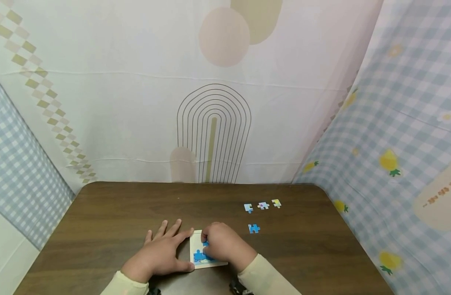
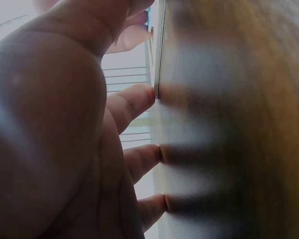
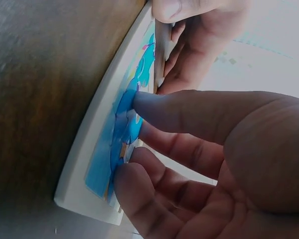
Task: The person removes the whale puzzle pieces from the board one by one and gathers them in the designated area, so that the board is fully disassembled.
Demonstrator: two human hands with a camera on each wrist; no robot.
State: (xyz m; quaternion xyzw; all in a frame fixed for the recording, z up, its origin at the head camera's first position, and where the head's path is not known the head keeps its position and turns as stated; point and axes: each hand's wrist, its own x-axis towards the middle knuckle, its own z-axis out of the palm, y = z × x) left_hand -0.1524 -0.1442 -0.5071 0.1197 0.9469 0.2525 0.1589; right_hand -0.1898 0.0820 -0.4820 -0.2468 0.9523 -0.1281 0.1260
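A small jigsaw board (image 1: pixel 197 237) with a pale raised frame lies on the table, blue puzzle pieces (image 1: pixel 199 256) set in its lower part. My left hand (image 1: pixel 162 252) lies beside it with fingers spread, thumb and index fingertips at the board's left edge. In the left wrist view, the index fingertip (image 2: pixel 147 93) meets the board's corner. Over the board's right half, my right hand (image 1: pixel 225 243) curls its fingers and pinches a blue puzzle piece (image 3: pixel 123 119) between thumb and fingertips, low against the board. The right hand hides much of the board in the head view.
Beyond the right hand lie several loose puzzle pieces: a blue one (image 1: pixel 253 228), a light blue one (image 1: pixel 248 208), a pinkish one (image 1: pixel 263 205) and a yellow one (image 1: pixel 276 203). The brown wooden table (image 1: pixel 137 205) ends at a patterned cloth backdrop (image 1: pixel 137 123).
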